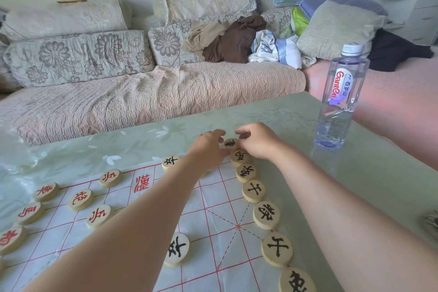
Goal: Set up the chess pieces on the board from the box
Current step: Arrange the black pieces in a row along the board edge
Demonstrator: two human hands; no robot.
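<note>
Green floral counter before a quilted sofa; capped water bottle upright at right. At the paper board far corner, fingers of our left hand and right hand curl round one black piece.

A home living room: a quilted sofa piled with cushions and laundry.

sofa: floral cushions, heaped clothes | table: pale green | daylight
</note>
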